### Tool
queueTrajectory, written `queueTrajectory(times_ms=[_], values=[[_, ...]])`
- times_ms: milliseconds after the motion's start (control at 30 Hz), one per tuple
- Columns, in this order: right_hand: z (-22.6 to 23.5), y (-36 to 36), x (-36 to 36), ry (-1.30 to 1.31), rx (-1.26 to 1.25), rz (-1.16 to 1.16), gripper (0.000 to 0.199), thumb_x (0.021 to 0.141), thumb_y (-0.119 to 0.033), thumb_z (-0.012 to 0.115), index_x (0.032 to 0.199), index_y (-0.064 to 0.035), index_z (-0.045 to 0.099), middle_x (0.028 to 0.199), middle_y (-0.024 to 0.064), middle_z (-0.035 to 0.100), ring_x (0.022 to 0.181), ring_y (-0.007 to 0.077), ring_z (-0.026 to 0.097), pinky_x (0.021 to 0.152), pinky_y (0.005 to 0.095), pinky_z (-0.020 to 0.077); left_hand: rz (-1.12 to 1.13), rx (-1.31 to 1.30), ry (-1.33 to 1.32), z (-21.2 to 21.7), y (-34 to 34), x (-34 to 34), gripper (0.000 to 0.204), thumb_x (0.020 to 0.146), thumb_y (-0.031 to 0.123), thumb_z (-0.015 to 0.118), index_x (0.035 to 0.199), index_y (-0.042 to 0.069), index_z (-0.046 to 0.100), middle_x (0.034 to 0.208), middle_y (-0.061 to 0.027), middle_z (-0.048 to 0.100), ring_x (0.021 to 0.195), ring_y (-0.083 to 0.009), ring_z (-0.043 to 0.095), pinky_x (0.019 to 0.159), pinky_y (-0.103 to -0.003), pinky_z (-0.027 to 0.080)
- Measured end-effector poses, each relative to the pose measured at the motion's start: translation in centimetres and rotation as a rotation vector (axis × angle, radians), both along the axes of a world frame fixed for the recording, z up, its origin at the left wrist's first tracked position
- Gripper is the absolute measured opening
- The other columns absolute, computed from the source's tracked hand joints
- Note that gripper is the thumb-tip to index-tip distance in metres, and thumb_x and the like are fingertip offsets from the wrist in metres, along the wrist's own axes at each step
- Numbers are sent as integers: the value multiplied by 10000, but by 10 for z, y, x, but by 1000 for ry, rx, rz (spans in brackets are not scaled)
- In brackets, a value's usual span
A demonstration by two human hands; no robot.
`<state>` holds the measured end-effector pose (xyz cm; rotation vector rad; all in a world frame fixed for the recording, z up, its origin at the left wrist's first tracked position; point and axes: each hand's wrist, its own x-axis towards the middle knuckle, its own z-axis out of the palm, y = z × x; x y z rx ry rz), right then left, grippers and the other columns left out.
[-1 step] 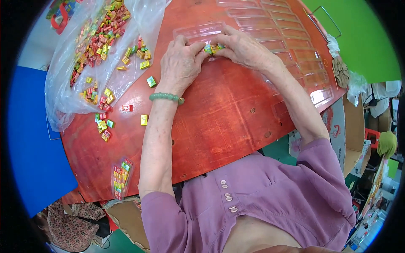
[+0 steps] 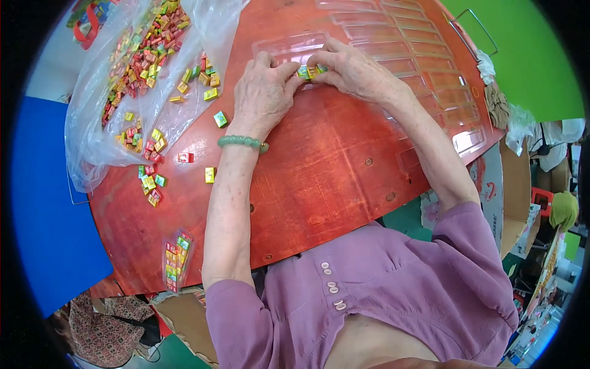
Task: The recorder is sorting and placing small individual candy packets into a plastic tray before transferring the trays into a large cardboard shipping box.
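My left hand (image 2: 264,89) and my right hand (image 2: 356,71) meet at the far middle of the red table. Between their fingertips they pinch a short row of small wrapped blocks (image 2: 311,71), green and yellow. Fingers cover part of the row, so its full length is hidden. Just beyond lies a clear plastic tray (image 2: 289,44) with long hollows, its near edge partly behind my hands. To the left of my left wrist, a few loose blocks rest on the table, among them a green one (image 2: 220,119) and a yellow one (image 2: 210,175).
A clear plastic bag (image 2: 92,138) spills many red, yellow and green blocks at the far left. More clear trays (image 2: 424,49) spread over the table's right side. Near the front left edge lies a filled clear pack (image 2: 177,261). Cardboard boxes (image 2: 515,184) stand beyond the right edge.
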<state>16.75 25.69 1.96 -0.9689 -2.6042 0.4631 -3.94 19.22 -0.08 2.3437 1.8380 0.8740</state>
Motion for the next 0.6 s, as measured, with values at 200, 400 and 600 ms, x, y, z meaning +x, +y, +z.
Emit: queueTrajectory(times_ms=[200, 400, 600], values=[[1, -6, 2, 35, 18, 38, 274, 954, -194, 684, 1199, -73, 673, 1098, 162, 578, 1005, 373, 634, 862, 452, 532, -16, 19, -6, -2, -10, 0, 212, 881, 278, 757, 1063, 170, 764, 1014, -97, 602, 969, -290, 622, 780, -434, 562], [5, -23, 3, -15, -23, -1, 321, 944, -192, 694, 1227, -49, 648, 1125, 160, 603, 1032, 361, 643, 875, 452, 535, -29, 54, 68, 0, -24, 3, 260, 865, 254, 770, 1097, 144, 728, 1053, -119, 582, 982, -301, 614, 762, -434, 568], [6, -34, 11, -66, 57, 15, 377, 929, -204, 712, 1253, -31, 629, 1203, 165, 627, 1106, 355, 632, 931, 441, 526, 2, 73, 130, 5, -35, 7, 308, 871, 241, 761, 1104, 55, 684, 1063, -121, 589, 982, -310, 608, 787, -432, 553]])
